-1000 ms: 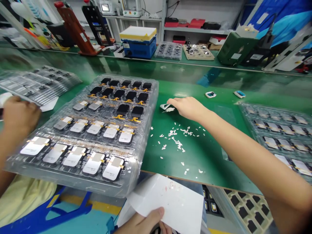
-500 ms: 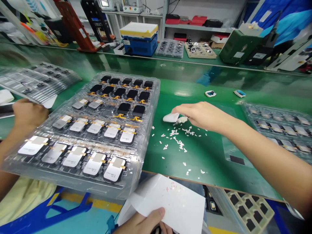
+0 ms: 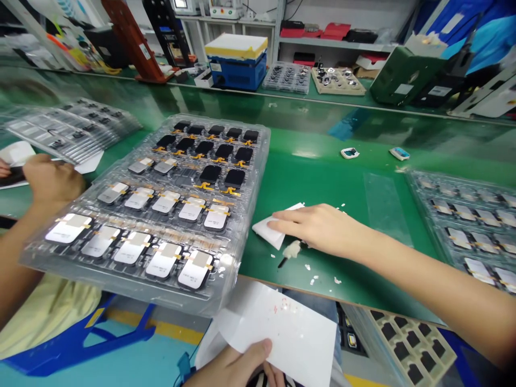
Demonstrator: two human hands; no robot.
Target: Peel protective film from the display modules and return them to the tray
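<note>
My left hand [image 3: 245,360] is closed on a white paper sheet [image 3: 282,328], thumb on top, just below the bench's front edge. Reddish marks or specks show on the sheet. My right hand [image 3: 318,228] presses a folded white wipe [image 3: 270,231] flat against the green bench top. A small tool with a cream wrapped body and dark tip [image 3: 291,250] pokes out under that hand; whether the fingers grip it is hard to see. Small white scraps [image 3: 313,280] lie between the hand and the front edge.
A clear tray of small screens [image 3: 161,207] stands to the left, overhanging the bench edge. Beyond it is a co-worker's hand [image 3: 56,180]. Another tray [image 3: 463,215] lies right. Two small white-framed parts [image 3: 350,153] sit farther back. A cream foam tray [image 3: 411,344] is below the bench.
My right hand has come down towards the front edge, laying the wipe on the bench where many scraps were strewn. Fewer scraps show now. My left hand keeps its hold on the sheet.
</note>
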